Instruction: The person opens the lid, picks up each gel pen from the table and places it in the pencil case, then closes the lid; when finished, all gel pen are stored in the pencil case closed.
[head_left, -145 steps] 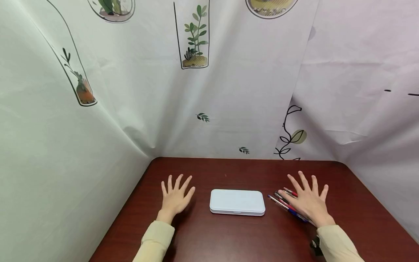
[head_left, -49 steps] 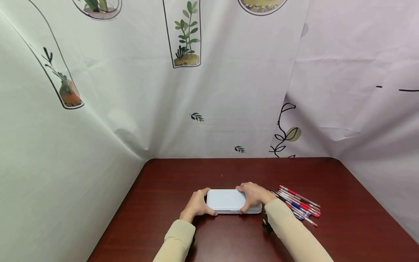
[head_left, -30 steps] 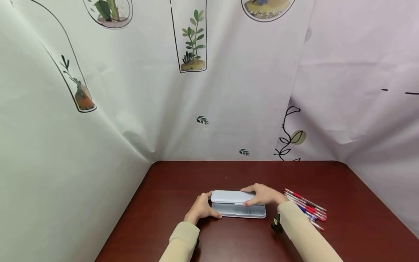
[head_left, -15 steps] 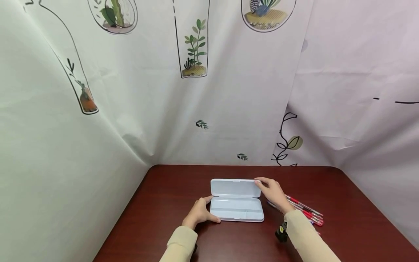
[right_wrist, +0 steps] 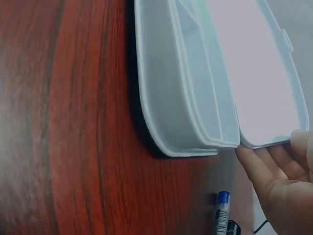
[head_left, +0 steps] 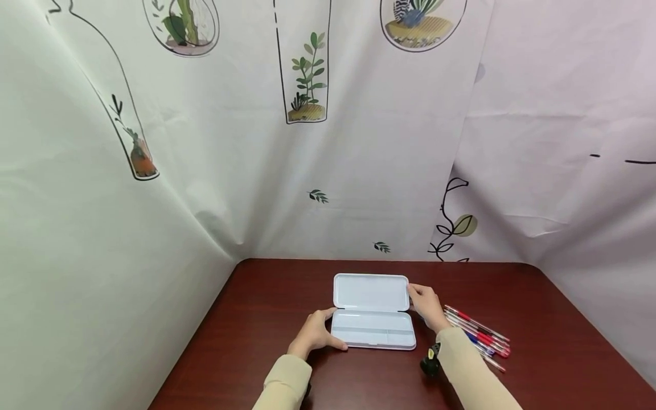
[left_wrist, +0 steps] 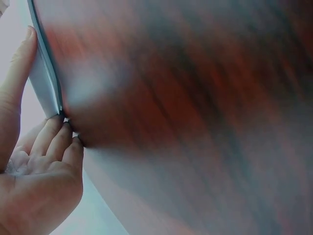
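Observation:
A white pencil case (head_left: 372,329) lies unfolded on the table, its lid (head_left: 371,292) swung back at the far side. Inside the base are a long divider and a short cross divider, with nothing in the compartments. My left hand (head_left: 314,333) holds the base's left end, thumb at the front corner and fingers at the back. In the left wrist view, the thumb lies along the case wall (left_wrist: 45,81). My right hand (head_left: 427,306) pinches the lid's right edge; the right wrist view shows thumb above and fingers beneath the lid (right_wrist: 266,73).
Several pens (head_left: 482,333) with red, blue and black parts lie in a loose bunch right of the case, partly behind my right forearm. A blue-ended pen (right_wrist: 223,210) shows in the right wrist view. The dark red table (head_left: 246,370) meets a printed cloth backdrop (head_left: 246,171).
Both hands came in from the sides and took hold of the closed case. The right hand raised the lid and swung it back; the left hand stayed at the left end.

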A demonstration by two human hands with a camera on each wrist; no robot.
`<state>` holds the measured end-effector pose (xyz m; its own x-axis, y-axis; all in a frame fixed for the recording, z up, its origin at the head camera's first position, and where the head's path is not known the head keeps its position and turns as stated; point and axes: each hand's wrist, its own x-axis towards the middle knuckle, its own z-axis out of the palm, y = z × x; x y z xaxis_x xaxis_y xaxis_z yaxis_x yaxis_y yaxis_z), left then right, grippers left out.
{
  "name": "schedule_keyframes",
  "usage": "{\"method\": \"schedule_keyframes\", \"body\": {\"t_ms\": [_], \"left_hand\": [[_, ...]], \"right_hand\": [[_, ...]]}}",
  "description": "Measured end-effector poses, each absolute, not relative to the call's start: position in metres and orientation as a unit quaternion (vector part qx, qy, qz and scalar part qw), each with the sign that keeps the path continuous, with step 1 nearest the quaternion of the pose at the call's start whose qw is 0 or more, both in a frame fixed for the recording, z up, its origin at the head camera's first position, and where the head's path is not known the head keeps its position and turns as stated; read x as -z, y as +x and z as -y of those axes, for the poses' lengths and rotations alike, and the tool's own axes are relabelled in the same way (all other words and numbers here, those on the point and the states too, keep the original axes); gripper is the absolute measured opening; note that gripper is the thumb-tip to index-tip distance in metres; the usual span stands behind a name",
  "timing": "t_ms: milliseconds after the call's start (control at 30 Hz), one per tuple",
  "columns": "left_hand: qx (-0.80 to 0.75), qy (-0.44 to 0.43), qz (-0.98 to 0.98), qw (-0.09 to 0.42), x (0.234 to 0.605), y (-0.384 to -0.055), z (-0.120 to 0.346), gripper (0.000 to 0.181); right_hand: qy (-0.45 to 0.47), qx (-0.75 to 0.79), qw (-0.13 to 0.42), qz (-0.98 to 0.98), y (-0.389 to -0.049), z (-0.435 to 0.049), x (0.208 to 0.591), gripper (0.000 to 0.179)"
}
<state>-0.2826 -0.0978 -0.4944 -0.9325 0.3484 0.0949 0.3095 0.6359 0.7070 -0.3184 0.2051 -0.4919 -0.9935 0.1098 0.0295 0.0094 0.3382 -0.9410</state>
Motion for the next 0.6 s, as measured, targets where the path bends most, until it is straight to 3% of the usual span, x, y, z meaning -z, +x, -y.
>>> {"method": "schedule_keyframes", "body": {"t_ms": [333,600], "left_hand": [[-0.376,0.180,-0.909,0.016,0.492,-0.282,0.100,0.089],[-0.374,0.173,-0.911,0.026,0.489,-0.281,0.096,0.091]], "right_hand": [[-0.034,-0.591,-0.007,0.806,-0.317,-0.206,0.489,0.049],[-0.016,-0.449,0.065,0.891,-0.302,-0.224,0.465,0.043]]}}
